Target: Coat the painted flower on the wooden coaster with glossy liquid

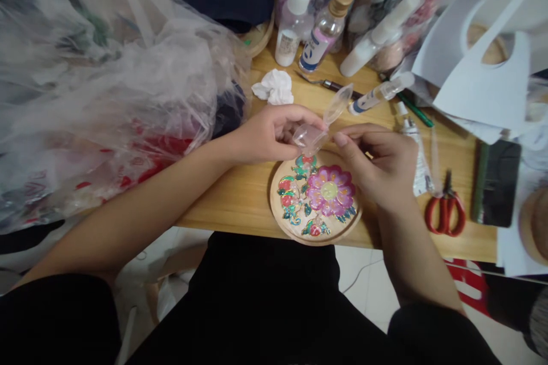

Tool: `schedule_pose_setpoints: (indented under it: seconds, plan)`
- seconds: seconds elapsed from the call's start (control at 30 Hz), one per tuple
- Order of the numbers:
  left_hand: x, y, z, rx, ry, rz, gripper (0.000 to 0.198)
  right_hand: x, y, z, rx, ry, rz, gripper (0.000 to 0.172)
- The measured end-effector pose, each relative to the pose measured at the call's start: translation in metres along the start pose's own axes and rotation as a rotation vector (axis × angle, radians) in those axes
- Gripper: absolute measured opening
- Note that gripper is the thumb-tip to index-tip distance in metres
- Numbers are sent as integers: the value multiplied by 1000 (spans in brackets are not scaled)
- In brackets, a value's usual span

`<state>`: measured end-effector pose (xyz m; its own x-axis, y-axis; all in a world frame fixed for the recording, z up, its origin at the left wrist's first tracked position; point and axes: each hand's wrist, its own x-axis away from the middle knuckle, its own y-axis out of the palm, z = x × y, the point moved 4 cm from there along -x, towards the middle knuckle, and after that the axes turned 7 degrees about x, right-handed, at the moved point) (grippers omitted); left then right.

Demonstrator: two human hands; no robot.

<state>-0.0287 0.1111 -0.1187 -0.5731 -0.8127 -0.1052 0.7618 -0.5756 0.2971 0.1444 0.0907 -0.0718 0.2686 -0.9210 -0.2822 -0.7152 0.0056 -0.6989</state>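
My left hand (280,134) is closed around a small clear plastic box (309,138) with its hinged lid (338,105) standing open. Close to the box's right side, my right hand (379,159) has thumb and forefinger pinched together; what they hold, if anything, is too small to make out. Below both hands a round wooden plate (285,228) lies at the table's front edge. On it are a raised pink-purple flower (330,189) with a yellow centre and several small red and green fruit-and-leaf shapes outlined in gold.
Bulky clear plastic bags (141,74) cover the left side. Behind the hands are crumpled tissue (274,86), a dark-handled tool (331,85) and bottles (321,34). Red-handled pliers or snips (445,214), a tube (419,154), a phone (497,182) and white paper (479,80) lie right.
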Motion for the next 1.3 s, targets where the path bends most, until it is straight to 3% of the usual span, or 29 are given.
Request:
schedule_pose_setpoints:
  seconds: [0.13, 0.33, 0.43, 0.67, 0.77, 0.97, 1.3]
  plan:
    - [0, -1, 0, -3, -5, 16, 36, 0, 0, 7, -162, 143, 15, 23]
    - [-1, -3, 1, 6, -29, 48, 30, 0, -7, 19, -372, 288, 78, 14]
    - [-2, -3, 3, 29, -32, 61, 26, 1, -10, 17, -435, 273, 44, 12]
    - [-2, -3, 5, 27, -60, 111, 21, 1, -6, 1, -283, 125, -306, 21]
    - [-3, -2, 6, 26, -75, 126, 24, 2, -2, -3, -250, 79, -387, 17]
    - [-3, -2, 8, 45, -105, 146, 26, 3, 3, -10, -180, 31, -427, 14]
    - [-3, -1, 8, -10, -112, 135, 25, 2, 2, -5, -153, 62, -361, 23]
